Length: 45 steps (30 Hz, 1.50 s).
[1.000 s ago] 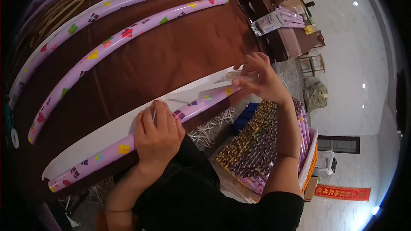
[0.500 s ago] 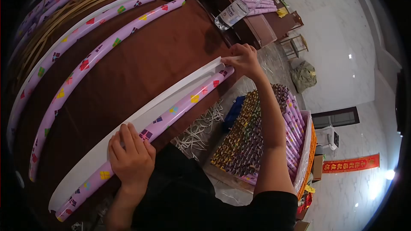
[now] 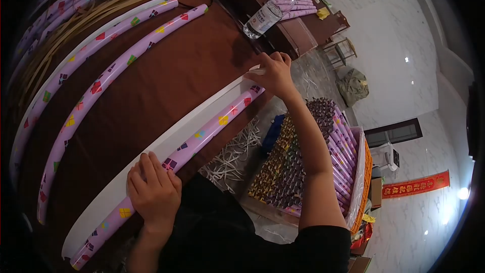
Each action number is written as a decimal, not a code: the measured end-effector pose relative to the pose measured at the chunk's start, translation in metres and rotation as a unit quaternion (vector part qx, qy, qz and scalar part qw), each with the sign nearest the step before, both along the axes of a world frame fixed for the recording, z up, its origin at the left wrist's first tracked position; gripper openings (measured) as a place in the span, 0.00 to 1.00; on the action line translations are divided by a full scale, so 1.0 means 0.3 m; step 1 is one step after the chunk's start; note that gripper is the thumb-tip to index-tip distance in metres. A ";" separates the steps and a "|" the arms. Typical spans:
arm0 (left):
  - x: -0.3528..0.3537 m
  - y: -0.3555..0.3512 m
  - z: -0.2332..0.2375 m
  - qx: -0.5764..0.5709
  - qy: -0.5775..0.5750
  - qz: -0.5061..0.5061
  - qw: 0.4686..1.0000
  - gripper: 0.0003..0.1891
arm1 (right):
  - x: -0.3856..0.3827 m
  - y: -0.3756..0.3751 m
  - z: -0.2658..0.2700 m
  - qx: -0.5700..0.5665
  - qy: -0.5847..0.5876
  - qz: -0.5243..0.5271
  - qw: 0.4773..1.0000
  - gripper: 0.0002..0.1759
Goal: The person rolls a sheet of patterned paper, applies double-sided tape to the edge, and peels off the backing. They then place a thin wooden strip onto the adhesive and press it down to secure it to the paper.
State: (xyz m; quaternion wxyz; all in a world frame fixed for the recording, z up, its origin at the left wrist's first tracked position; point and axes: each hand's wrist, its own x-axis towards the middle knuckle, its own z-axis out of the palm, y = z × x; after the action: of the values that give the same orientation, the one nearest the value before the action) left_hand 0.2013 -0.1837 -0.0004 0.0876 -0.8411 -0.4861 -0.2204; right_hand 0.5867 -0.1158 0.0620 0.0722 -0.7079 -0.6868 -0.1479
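A long lilac roll of wrapping paper point(image 3: 204, 136), printed with colourful gift boxes, lies along the table's near edge. Its loose flap shows white point(image 3: 174, 134) on the far side of the roll. Toward the lower end, my left hand point(image 3: 154, 187) is closed over the roll, with its fingers together on the paper. At the other end my right hand point(image 3: 274, 75) pinches the corner of the white flap between thumb and fingers. Another lilac roll point(image 3: 111, 73) lies further up the brown table point(image 3: 166, 65), apart from both hands.
More rolls and tan strips point(image 3: 65, 33) lie at the table's far side. A clear bottle point(image 3: 262, 20) stands by a bundle of rolls. Right of the table, an orange crate point(image 3: 367, 174) holds many stacked rolls, with white paper shreds point(image 3: 230, 156) on the floor beside it.
My right hand has shifted slightly left in view with the flap's corner, and the flap looks wider and less folded. My left hand stays on the roll. The view has shifted slightly.
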 end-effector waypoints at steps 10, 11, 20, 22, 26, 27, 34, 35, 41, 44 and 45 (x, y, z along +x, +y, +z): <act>-0.001 -0.001 -0.001 -0.009 -0.001 -0.003 1.000 0.21 | -0.029 0.002 -0.009 -0.010 -0.032 -0.008 0.999 0.25; -0.001 -0.002 -0.003 -0.008 -0.002 -0.001 1.000 0.21 | -0.033 0.001 -0.012 -0.003 -0.037 -0.005 0.999 0.25; -0.003 0.000 0.001 -0.010 -0.008 -0.006 1.000 0.20 | -0.046 -0.002 -0.033 -0.002 -0.078 -0.012 0.997 0.24; -0.006 -0.004 0.011 -0.021 0.000 -0.012 1.000 0.20 | -0.050 -0.004 -0.030 0.003 -0.078 -0.016 0.997 0.24; -0.005 0.028 0.072 -0.045 0.033 -0.049 0.997 0.18 | -0.044 -0.006 -0.035 0.018 -0.091 -0.010 0.996 0.26; 0.004 0.046 0.108 -0.039 0.040 -0.049 0.997 0.18 | -0.042 -0.006 -0.039 0.020 -0.097 -0.006 0.995 0.26; 0.394 0.313 0.247 -0.206 0.111 -0.264 0.936 0.07 | -0.037 -0.009 -0.054 0.054 -0.085 0.005 0.995 0.26; 0.499 0.363 0.233 -0.229 0.089 -0.267 0.932 0.08 | -0.034 -0.008 -0.061 0.062 -0.085 0.011 0.994 0.26; 0.806 0.455 0.191 -0.213 0.032 -0.246 0.945 0.10 | -0.035 -0.016 -0.056 0.068 -0.078 0.010 0.995 0.18; 0.796 0.495 0.085 -0.241 -0.073 -0.272 0.929 0.11 | -0.019 -0.014 -0.077 0.074 -0.037 0.024 0.996 0.16; 0.799 0.503 0.073 -0.242 -0.068 -0.273 0.929 0.11 | -0.020 -0.019 -0.068 0.075 -0.033 0.022 0.996 0.16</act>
State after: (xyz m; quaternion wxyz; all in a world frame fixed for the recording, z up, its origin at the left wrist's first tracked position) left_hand 0.4410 -0.0329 0.0215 -0.2156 -0.9198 -0.2815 -0.1681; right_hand 0.5805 -0.1215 0.0415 0.1060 -0.6799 -0.6913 -0.2204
